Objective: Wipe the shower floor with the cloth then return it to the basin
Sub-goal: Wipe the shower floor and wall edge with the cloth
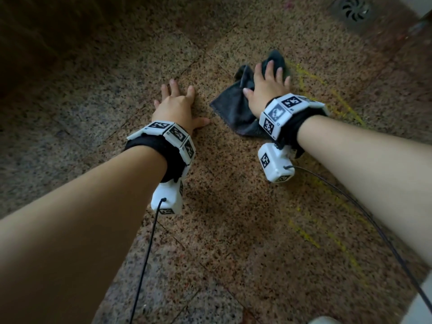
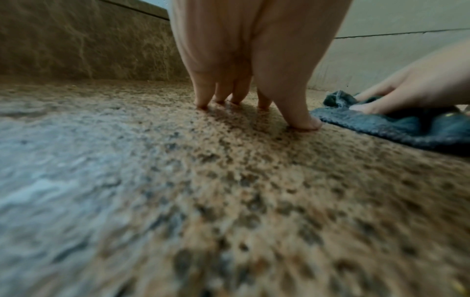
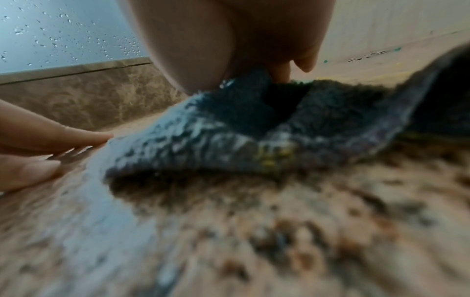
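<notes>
**Dark cloth pressed to the shower floor under the right hand**

No basin or other container showed in any view. Both wrist views were blurred up close, and the right wrist hid the cloth's near edge in the head view. The left hand [image 1: 175,106] rested fingers spread on the speckled shower floor [image 1: 233,218], holding nothing. At its 3 o'clock, just beside the thumb, lay the cloth [image 1: 233,108], crumpled and dark grey. The right hand [image 1: 265,87] pressed on top of it, fingers fairly straight, fingertips dug into the folds. Yellow streaks [image 1: 336,99] marked the floor at the cloth's 4 o'clock. Farther off, at 1 o'clock, sat a floor drain [image 1: 354,10].
</notes>
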A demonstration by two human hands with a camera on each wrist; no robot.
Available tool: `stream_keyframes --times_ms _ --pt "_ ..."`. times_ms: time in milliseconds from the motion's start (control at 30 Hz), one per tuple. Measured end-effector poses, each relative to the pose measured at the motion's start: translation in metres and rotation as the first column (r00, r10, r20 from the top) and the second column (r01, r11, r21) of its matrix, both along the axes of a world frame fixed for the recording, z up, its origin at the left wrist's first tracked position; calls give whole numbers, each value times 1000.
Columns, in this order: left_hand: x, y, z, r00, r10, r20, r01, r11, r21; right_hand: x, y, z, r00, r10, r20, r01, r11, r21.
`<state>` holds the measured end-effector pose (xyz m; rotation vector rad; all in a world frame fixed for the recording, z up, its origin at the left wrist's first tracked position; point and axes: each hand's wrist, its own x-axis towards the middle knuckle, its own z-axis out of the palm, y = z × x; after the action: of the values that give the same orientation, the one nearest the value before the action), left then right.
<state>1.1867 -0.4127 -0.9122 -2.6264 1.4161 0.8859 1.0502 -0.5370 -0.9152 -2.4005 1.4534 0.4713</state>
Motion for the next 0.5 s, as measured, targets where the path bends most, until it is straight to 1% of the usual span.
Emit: stream_keyframes --times_ms 100,200,267,333,433,500 --pt "0 0 0 1000 -3 1 3 1000 3 1 -4 1 997 -4 71 6 1000 -16" --pt "0 1 0 1000 -1 -7 1 1000 4 -4 -7 13 986 -25 167 35 998 -54" --pt "0 1 1 1000 -3 -10 3 1000 -7 -4 -3 22 958 -81 274 97 994 -46" --pt "0 1 1 1000 -4 -10 4 1000 -17 2 3 27 918 -98 384 120 992 -34" --pt "-1 1 1 1000 -4 -6 4 1000 -14 21 12 29 867 -62 494 77 997 -10" --pt "-1 0 1 1000 0 2 0 1000 -10 35 16 26 870 15 493 -20 1000 4"
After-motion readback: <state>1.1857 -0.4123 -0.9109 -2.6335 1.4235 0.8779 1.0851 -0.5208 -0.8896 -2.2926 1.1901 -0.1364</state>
